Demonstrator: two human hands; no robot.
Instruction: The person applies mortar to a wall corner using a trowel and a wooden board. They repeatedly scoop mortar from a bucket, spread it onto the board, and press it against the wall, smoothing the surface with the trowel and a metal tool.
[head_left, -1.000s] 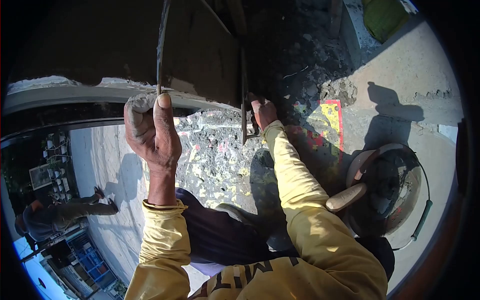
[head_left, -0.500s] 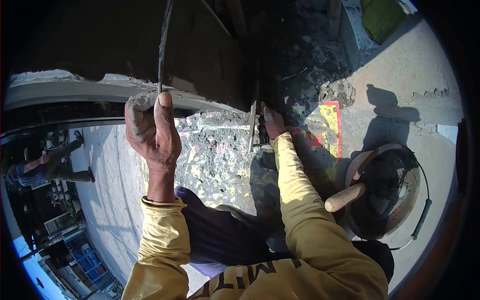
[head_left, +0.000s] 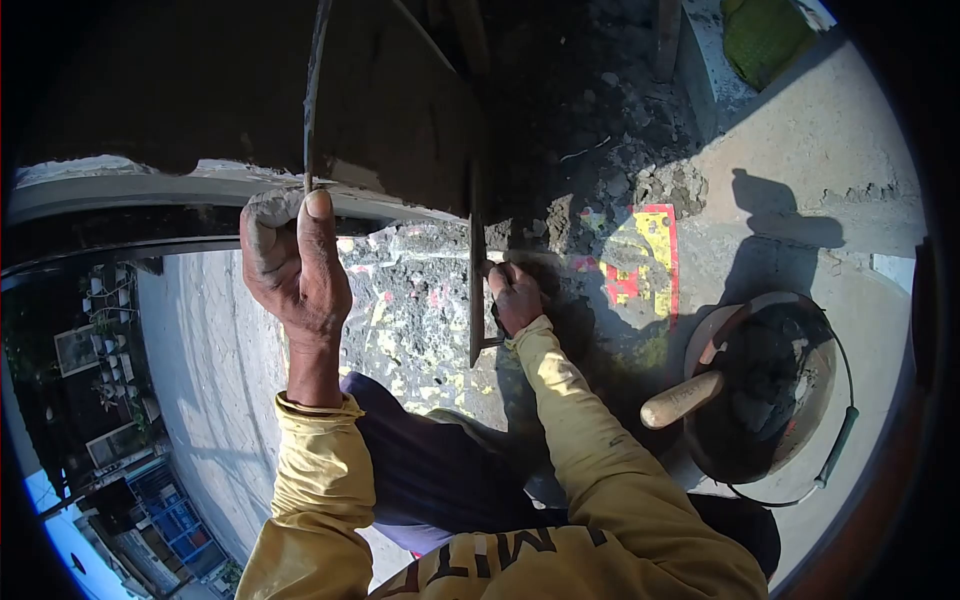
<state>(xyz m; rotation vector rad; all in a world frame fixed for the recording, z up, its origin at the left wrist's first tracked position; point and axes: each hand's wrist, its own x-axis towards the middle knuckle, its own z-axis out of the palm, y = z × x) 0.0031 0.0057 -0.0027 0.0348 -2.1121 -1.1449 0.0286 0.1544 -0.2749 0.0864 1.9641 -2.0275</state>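
My left hand (head_left: 296, 262), its fingers smeared with grey mortar, is closed in a pinch on the lower end of a thin mortar-stained rod (head_left: 314, 95). The rod runs upward in front of a dark, flat surface with a ragged pale edge (head_left: 235, 172). My right hand (head_left: 516, 298) is wrapped round the handle of a plastering float (head_left: 476, 300). Its long flat blade shows edge-on, with the upper end beside the corner of the dark surface. The handle itself is mostly hidden by my fingers.
At the right stands a bucket (head_left: 705, 335) with dark contents and a wire bail; a wooden tool handle (head_left: 682, 400) sticks out over its rim. Below my hands lies a mortar-spattered printed sheet (head_left: 410, 300). Rubble (head_left: 675, 185) and a green sack (head_left: 765, 40) are farther off.
My right hand and the float have moved left and toward me, against the dark surface's corner. My left hand still pinches the rod, shifted slightly left. The person at left has gone out of view.
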